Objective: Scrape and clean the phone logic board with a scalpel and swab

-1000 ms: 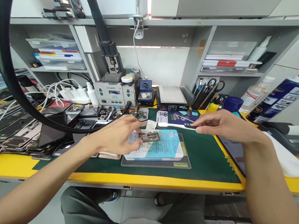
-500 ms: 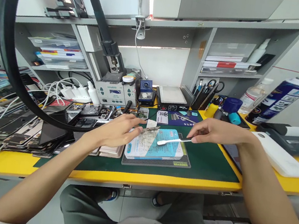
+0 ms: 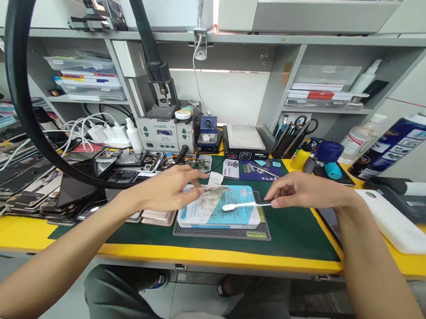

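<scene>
Clock positions taken from the blue-and-white booklet as centre, 12 o'clock being the far side of the tabletop. Item: one thin metal phone part, at 11 o'clock, over the far left portion of the booklet, seen nearly edge-on; its left end is gripped between the thumb and fingers of the left hand, which comes in from 9 o'clock. Item: one white brush, its dark handle end pinched in the closed fingers of the right hand at 2 o'clock; its head points to 9 o'clock and lies over the booklet, contact with the cover not determinable. Alteration noted: a second ago the part shows its broad face and the brush is held level beyond the booklet's far edge; now the part is tipped on edge and the brush is lower and nearer the wearer, little different from half a second ago. Consequence: brush head and part stand apart, no bristle contact at this instant, and the part's broad face cannot be inspected. Beneath the booklet: a grey perforated mat on a green mat. Surroundings: stacked phones, 9 o'clock; grey control station, between 10 and 11; blue spray can, 2 o'clock.
</scene>
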A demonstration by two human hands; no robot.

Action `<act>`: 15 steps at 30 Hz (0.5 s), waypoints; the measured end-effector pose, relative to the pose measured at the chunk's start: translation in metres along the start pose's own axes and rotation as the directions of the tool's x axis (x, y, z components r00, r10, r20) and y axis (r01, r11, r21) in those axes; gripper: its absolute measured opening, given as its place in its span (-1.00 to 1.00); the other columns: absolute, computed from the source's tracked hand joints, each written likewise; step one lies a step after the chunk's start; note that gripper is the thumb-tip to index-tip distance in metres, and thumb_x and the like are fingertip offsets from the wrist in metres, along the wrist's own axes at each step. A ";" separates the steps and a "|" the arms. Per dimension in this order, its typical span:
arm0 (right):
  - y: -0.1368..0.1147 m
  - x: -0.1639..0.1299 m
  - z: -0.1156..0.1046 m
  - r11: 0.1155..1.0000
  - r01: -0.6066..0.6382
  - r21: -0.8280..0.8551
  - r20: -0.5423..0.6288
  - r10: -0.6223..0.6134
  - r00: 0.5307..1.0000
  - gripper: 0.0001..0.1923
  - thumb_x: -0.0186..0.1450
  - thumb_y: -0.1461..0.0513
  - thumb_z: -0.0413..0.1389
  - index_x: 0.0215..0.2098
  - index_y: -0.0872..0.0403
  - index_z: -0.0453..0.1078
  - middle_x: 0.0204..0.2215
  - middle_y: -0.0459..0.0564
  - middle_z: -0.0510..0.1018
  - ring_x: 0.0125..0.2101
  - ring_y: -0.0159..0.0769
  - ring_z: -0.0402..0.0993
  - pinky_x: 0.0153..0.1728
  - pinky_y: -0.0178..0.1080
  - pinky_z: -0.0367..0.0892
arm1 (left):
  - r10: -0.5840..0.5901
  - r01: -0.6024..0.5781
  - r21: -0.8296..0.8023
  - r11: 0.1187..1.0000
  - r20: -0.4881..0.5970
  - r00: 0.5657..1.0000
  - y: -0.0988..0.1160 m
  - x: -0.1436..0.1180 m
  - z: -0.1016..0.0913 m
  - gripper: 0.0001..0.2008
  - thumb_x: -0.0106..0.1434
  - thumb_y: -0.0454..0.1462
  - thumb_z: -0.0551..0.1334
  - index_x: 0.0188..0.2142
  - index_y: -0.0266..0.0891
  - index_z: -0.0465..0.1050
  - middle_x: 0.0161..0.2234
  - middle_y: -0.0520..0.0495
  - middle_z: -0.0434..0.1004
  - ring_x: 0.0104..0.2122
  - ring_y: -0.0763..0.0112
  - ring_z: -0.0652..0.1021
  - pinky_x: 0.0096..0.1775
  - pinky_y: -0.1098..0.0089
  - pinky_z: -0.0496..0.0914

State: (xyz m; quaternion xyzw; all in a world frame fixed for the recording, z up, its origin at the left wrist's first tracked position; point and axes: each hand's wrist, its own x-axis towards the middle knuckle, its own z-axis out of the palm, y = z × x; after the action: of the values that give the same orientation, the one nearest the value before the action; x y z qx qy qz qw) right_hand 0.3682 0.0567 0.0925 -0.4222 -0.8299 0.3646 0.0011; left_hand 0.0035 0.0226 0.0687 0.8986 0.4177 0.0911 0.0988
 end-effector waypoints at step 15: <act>-0.004 0.012 0.012 0.999 0.046 0.016 -0.062 -0.045 0.997 -0.53 0.28 -0.11 0.25 -0.14 0.09 0.62 -0.34 0.04 0.66 -0.34 -0.14 0.54 -0.33 -0.20 0.33 | -0.016 0.016 0.013 1.000 -0.039 0.999 0.012 0.004 0.007 -0.27 0.08 -0.07 0.38 0.21 -0.33 0.41 -0.04 -0.25 0.57 0.04 -0.08 0.51 0.12 0.03 0.46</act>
State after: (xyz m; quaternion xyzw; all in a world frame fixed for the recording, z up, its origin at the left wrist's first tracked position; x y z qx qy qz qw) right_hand 0.3540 0.0559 0.0822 -0.4142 -0.8356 0.3586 0.0389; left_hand 0.0166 0.0173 0.0649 0.8940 0.4272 0.1050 0.0852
